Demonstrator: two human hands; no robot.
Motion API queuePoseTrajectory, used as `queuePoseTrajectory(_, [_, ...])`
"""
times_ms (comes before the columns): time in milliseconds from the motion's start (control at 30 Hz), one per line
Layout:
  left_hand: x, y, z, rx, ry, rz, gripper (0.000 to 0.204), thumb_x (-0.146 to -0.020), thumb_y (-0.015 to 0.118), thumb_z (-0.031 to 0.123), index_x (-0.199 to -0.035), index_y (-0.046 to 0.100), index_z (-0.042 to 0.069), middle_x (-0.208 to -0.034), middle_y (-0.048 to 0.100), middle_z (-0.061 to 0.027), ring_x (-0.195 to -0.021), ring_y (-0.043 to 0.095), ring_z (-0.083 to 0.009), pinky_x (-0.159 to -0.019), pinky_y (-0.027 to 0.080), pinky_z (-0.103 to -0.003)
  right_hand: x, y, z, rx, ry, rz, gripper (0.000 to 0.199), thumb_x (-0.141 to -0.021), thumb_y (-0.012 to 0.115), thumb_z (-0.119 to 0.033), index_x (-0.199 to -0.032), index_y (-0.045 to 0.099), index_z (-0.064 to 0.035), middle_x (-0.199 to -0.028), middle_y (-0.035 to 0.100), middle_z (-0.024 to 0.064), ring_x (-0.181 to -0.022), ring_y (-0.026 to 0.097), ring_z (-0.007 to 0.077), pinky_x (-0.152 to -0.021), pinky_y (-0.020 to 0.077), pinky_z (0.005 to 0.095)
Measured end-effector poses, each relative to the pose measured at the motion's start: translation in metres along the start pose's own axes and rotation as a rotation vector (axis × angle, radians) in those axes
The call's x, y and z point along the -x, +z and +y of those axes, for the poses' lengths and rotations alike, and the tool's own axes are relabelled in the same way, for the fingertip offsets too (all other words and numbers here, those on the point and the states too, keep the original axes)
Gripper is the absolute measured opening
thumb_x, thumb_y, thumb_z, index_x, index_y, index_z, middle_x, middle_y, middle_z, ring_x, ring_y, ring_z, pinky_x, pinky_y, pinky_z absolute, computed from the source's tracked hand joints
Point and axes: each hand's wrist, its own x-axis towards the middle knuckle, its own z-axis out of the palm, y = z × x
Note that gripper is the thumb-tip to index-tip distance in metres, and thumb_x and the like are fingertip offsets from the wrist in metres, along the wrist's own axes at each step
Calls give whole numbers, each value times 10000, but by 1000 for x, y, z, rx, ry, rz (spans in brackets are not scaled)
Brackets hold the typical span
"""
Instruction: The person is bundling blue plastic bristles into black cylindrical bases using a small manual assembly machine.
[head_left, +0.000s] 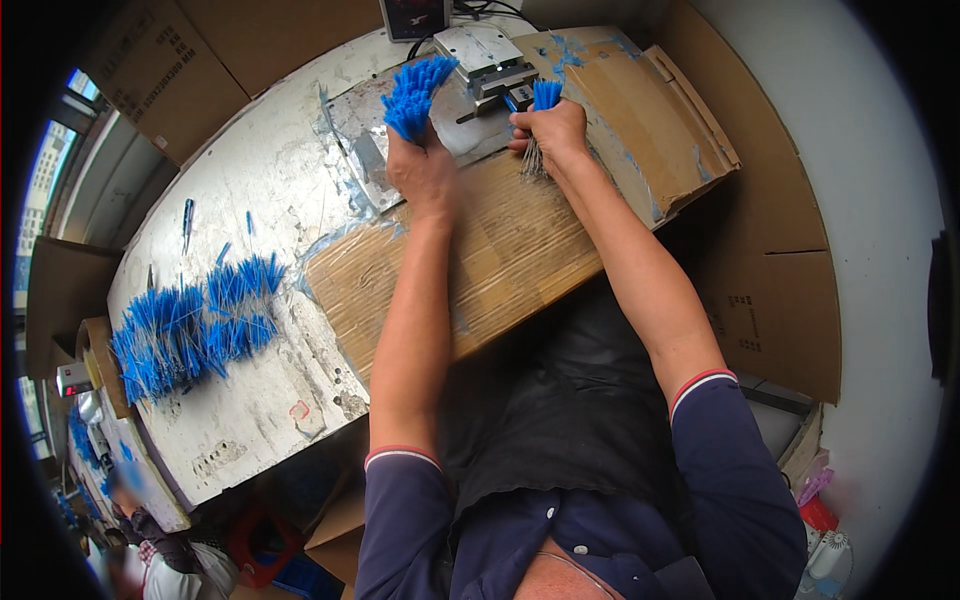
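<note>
My left hand (421, 178) is closed around a thick bundle of thin blue-ended wire pieces (415, 95), blue ends pointing up and away from me. To its right, my right hand (553, 132) grips a smaller bundle of the same pieces (546, 95). Blue ends show above its fingers, and bare silvery stems (534, 158) hang below. Just beyond both hands sits a metal fixture (490, 62) with a clamp-like block, near the right fingers. A large loose pile of blue-ended wire pieces (190, 330) lies at the left of the white worktable (310, 385).
Taped cardboard (480, 260) covers the table's near edge under my forearms. A flattened carton (640, 120) lies at the right. A pen-like tool (188, 222) rests beyond the pile. At the back stands a dark box-shaped device (416, 18) with cables. Another person (170, 550) is at lower left.
</note>
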Motion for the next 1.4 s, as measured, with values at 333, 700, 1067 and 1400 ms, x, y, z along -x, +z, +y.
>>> queuePoseTrajectory(333, [6, -5, 15, -233, 55, -430, 185, -900, 619, 117, -1076, 658, 77, -898, 703, -230, -866, 681, -442, -765, 524, -499, 16, -8, 5, -421, 128, -178, 105, -825, 729, 10, -896, 673, 63, -751, 677, 154, -637, 696, 270, -532, 623, 420])
queuePoseTrajectory(700, [-9, -3, 26, 133, -307, -722, 115, -949, 645, 102, -1042, 672, 40, -822, 720, -54, -688, 732, -175, -640, 574, -325, 51, 33, 18, -675, 6, 68, 56, -830, 663, 28, -849, 653, -23, -757, 668, 70, -519, 600, 163, -441, 537, 321])
queuePoseTrajectory(1067, [-5, 2, 34, 149, -464, -641, 145, -894, 724, 145, -934, 709, 7, -826, 715, -66, -726, 667, -141, -674, 531, -298, 84, 29, 24, -488, -335, 125, 65, -899, 687, -42, -911, 629, -16, -779, 660, 55, -593, 627, 136, -546, 564, 299])
queuePoseTrajectory(1400, [-9, -5, 4, 680, -625, -223, 117, -944, 704, 91, -982, 662, -11, -820, 692, -86, -653, 654, -167, -551, 539, -288, 108, 9, 16, -541, -376, 25, 73, -912, 700, -77, -928, 656, -22, -721, 664, 57, -600, 661, 176, -604, 590, 332])
